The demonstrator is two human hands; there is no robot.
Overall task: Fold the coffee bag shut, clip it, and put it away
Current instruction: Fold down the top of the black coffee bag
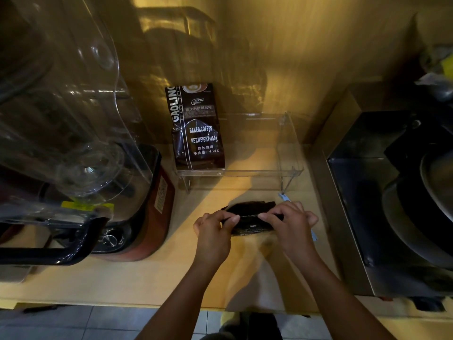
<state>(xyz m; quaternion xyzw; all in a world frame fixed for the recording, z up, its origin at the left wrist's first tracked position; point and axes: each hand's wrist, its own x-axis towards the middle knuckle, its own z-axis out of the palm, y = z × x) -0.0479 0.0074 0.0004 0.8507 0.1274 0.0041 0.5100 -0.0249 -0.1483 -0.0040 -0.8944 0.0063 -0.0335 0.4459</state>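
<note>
While the dark coffee bag (250, 218) stands on the wooden counter (152, 278) near its front edge, its top is gripped from both sides. The left hand (214, 231) is closed on the left end of the bag's folded top, with the thumb and forefinger pinched along the crease. The right hand (291, 223) is closed on the right end in the same way, its fingers curled over the fold. A flat, creased strip of the bag's top is seen between the two hands, and a loose flap is raised behind it.

A light blue clip (284, 197) is seen just behind the right hand, and another bit of light blue shows at that hand's outer edge; whether these are one object cannot be told, since the hand covers the middle.

Behind the hands, a clear acrylic shelf (289, 165) is set against the wall. On its left part a second coffee bag (198, 128) is stood upright, printed with "BAKED.COFFEE" and "NET.WEIGHT:454g".

To the left, a blender (137, 217) with a red and black base and a clear cover is placed on the counter. To the right, a metal appliance (367, 192) is seen, dimly lit.
</note>
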